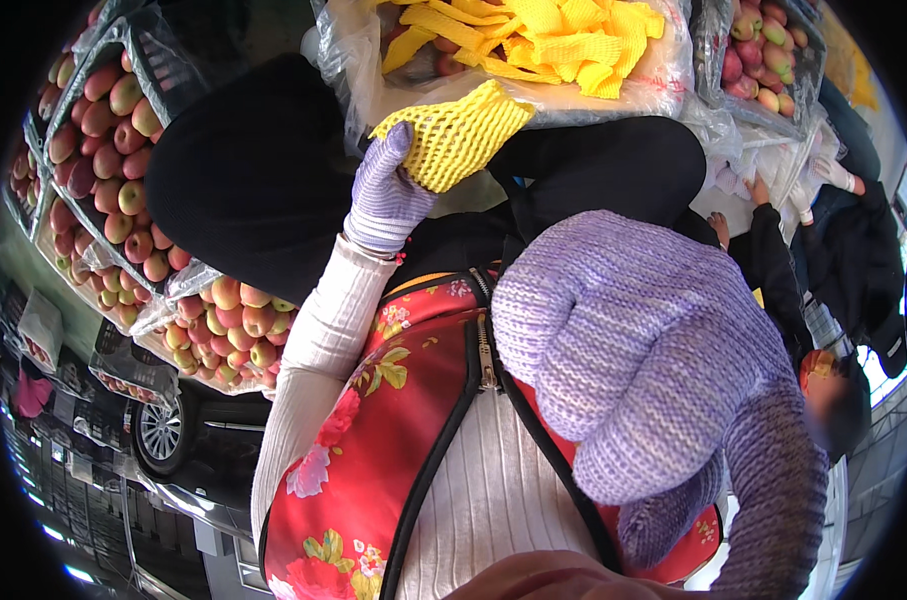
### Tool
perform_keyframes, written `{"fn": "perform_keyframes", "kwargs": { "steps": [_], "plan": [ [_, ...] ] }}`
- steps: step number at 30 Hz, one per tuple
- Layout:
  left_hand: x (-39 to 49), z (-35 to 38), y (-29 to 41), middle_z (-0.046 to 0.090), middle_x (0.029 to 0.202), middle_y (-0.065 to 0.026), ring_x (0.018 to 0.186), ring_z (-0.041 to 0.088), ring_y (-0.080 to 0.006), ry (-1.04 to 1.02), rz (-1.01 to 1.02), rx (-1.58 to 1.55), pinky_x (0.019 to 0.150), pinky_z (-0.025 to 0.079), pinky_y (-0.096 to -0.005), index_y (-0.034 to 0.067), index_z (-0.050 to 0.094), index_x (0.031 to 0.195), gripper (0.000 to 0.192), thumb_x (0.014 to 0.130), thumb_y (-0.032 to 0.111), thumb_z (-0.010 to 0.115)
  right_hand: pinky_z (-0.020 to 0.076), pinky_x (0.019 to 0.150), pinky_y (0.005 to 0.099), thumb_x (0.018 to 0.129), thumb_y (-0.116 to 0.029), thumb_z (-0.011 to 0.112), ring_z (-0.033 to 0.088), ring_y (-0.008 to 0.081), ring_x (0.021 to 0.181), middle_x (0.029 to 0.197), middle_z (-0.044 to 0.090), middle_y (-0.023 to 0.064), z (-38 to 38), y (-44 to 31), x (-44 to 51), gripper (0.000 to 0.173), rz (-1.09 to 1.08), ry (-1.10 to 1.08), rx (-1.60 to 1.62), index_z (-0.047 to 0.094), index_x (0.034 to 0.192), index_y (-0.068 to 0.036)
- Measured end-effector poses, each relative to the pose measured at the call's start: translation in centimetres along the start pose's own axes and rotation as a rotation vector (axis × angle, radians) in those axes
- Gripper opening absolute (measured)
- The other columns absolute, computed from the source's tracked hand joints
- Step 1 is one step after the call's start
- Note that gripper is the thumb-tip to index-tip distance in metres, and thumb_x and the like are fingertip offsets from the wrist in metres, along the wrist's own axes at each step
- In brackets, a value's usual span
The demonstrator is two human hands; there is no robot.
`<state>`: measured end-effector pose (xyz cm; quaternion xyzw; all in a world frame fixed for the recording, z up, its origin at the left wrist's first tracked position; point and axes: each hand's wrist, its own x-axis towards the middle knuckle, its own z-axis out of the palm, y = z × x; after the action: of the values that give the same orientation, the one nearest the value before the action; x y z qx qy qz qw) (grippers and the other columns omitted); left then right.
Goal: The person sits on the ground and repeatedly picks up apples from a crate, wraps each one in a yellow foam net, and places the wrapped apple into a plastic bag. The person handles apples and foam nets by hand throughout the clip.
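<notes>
My left hand (390,191), in a purple-and-white knit glove, grips a yellow foam net sleeve (461,135) above my lap. The thumb presses on the sleeve's near end; whether anything is inside it I cannot tell. Very close to the camera looms my right hand (633,352) in a matching glove. Several of its fingers curl inward, and one finger (772,480) stretches toward the picture's lower right. Its palm is hidden. Past my knees, more yellow foam net sleeves (558,37) lie heaped over apples (447,64) in a plastic-lined box (641,90).
Crates of red-and-yellow apples (112,157) stand to my left, with more apples (232,322) nearer me. Another lined crate (772,112) of apples is at the upper right. Other people's hands (834,174) work there. A black car (205,442) is parked at the left.
</notes>
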<state>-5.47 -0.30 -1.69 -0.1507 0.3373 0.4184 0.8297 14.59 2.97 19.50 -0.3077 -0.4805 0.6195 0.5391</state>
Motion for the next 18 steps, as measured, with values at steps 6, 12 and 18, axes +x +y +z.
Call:
{"fn": "perform_keyframes", "kwargs": {
  "steps": [6,12,18],
  "plan": [
    [0.1,0.0,0.0,0.058,0.12,-0.0182,0.113,0.057,-0.0298,-0.008,0.051,0.022,0.1,0.044,-0.041,-0.004,0.048,0.121,0.049,0.085,0.025,0.066,0.0493,0.068,0.024,0.091,-0.014,0.054,0.058,0.0143,0.064,0.075,0.059,0.0049,0.1,-0.6,-0.3,0.018,0.001,-0.006,-0.011,0.059,0.098,0.002],
    [0.2,-0.4,0.0,0.059,0.119,-0.0177,0.113,0.056,-0.0299,0.049,-0.008,-0.056,0.1,0.044,-0.0412,-0.003,0.05,0.119,0.047,0.086,0.025,0.066,0.0493,0.067,0.0227,0.091,-0.015,0.055,0.058,0.0136,0.064,0.076,0.06,0.0049,0.8,0.2,0.8,0.018,-0.022,-0.03,0.004,0.06,0.096,0.002],
    [0.2,-1.0,0.2,0.057,0.122,-0.0174,0.115,0.055,-0.0305,0.152,0.13,-0.027,0.101,0.042,-0.043,-0.003,0.05,0.12,0.046,0.087,0.026,0.064,0.0492,0.066,0.0214,0.091,-0.016,0.056,0.057,0.0129,0.063,0.077,0.062,0.0048,-1.0,3.6,1.5,0.018,0.003,-0.021,0.027,0.06,0.094,0.002]
  ]
}}
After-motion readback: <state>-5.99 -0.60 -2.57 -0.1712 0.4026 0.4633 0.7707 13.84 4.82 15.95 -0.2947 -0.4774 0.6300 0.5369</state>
